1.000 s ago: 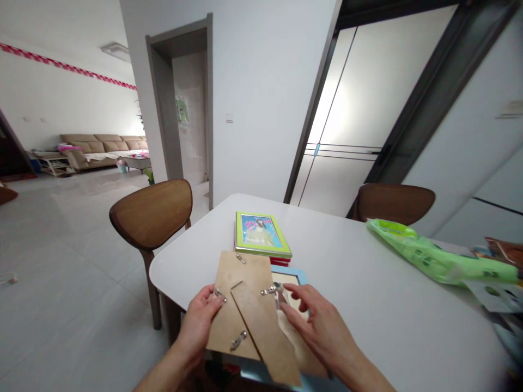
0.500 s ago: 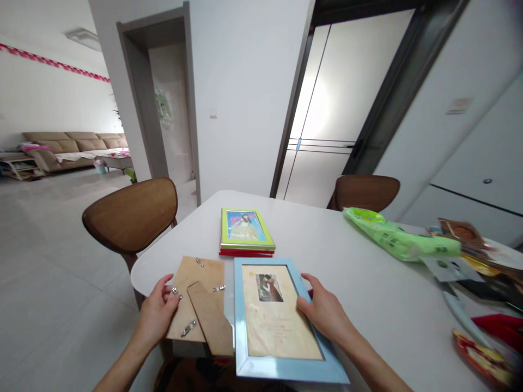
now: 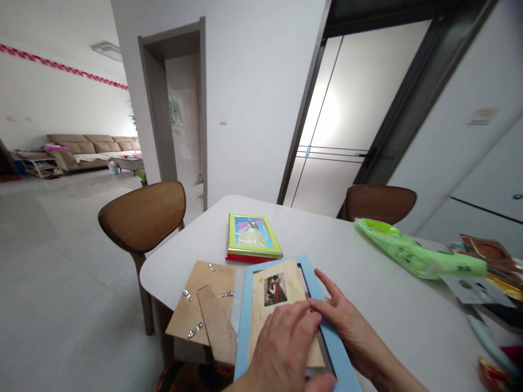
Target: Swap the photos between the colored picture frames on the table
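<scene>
A light blue picture frame [image 3: 243, 305] lies at the near table edge. Inside its opening is a cream sheet [image 3: 261, 321] with a small picture of a figure in red [image 3: 275, 289]. This sheet sits skewed to the left, leaving a dark gap along the frame's right side. My left hand [image 3: 284, 337] rests palm down across the sheet, fingertips at its right edge and thumb apart. At the frame's right side, my right hand [image 3: 345, 321] holds the border, its fingertips close to those of my left. A brown backing board [image 3: 188, 305] with metal clips and a stand leg [image 3: 216, 321] lies left of the frame.
Behind the blue frame is a stack with a lime green picture frame [image 3: 265, 251] above a red one [image 3: 245, 258]. A green plastic packet [image 3: 425, 253] and assorted items lie on the right of the white table [image 3: 327, 239]. Wooden chairs [image 3: 143, 218] stand around it.
My left hand has left the backing board and moved right onto the sheet. The sheet has shifted and tilted within the blue frame. My right hand stays at the frame's right side.
</scene>
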